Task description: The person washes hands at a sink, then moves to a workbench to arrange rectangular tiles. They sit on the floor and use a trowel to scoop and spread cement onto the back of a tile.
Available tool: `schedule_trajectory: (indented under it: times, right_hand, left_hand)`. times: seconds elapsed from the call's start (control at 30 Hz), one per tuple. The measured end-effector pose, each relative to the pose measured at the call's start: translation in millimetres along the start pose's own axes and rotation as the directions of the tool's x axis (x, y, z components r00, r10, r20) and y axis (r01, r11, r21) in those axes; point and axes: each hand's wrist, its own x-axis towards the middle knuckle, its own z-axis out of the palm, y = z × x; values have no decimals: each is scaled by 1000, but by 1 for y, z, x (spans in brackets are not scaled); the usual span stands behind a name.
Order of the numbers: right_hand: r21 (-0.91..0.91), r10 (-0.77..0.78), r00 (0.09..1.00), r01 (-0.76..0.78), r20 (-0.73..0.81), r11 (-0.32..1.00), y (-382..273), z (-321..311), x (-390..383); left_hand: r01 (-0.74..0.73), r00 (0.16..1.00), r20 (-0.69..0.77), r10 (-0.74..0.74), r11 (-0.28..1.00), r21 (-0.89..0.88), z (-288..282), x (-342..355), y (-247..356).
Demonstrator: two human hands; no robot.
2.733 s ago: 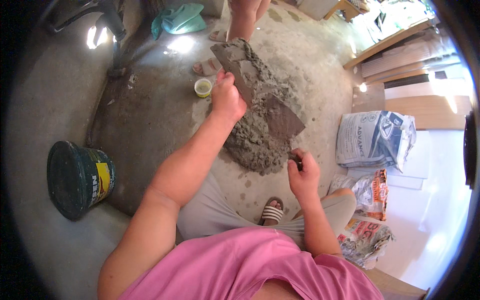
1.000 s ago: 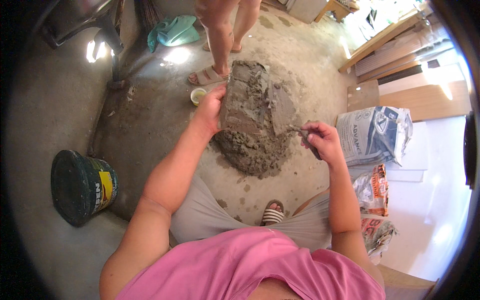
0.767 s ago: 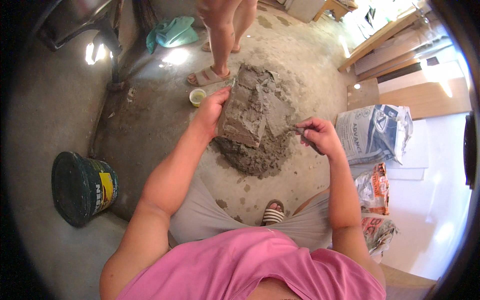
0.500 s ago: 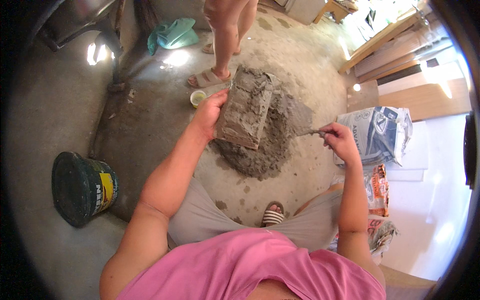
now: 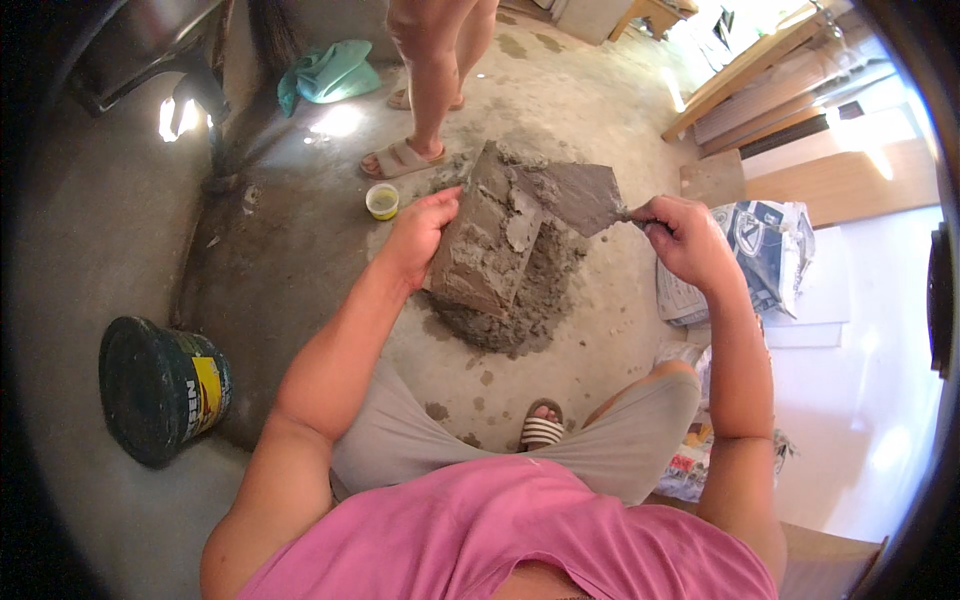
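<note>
My left hand point(image 5: 424, 232) grips the left side of a mortar-covered brick point(image 5: 475, 262), which is tilted above the floor. Wet grey mortar lies unevenly over its upper face. In my right hand point(image 5: 680, 235) is the handle of a trowel point(image 5: 580, 197). Its broad, mortar-coated blade points left and meets the brick's upper right edge. Under both sits a heap of grey mortar point(image 5: 545, 300), partly hidden by the brick.
Another person point(image 5: 432, 70) stands just beyond the heap in sandals. A small yellow-and-white tub point(image 5: 382, 201) is left of the brick. A dark bucket point(image 5: 160, 390) is farther left, a green cloth point(image 5: 335, 73) behind. Bags point(image 5: 750, 255) and wooden boards point(image 5: 830, 185) line the right.
The trowel has risen from beside the heap to the brick's upper right edge, and my right hand has moved up with it. The brick stays in my left hand.
</note>
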Motion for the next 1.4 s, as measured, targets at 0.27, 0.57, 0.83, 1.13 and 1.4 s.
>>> schedule_trajectory:
  times: [0.27,0.57,0.83,1.13,1.4]
  right_hand:
    - [388,238,886,-398,399,831,12,-8,-4]
    - [376,98,727,-460,680,805,7,4,-15]
    - [366,9,929,-155,369,918,1,43,-35]
    - [351,14,968,77,-249,933,-48,160,-69]
    - [343,120,993,-104,-26,933,-3,167,-109]
  left_hand:
    - [-55,996,-71,56,998,10,8,-5,-1]
    - [-104,985,-142,93,992,-69,-19,18,-15]
    - [-155,984,-117,136,972,-174,-14,21,-9]
    - [-243,936,-312,161,938,-246,10,23,-15]
    - [-279,931,-307,199,929,-244,-2,31,-14]
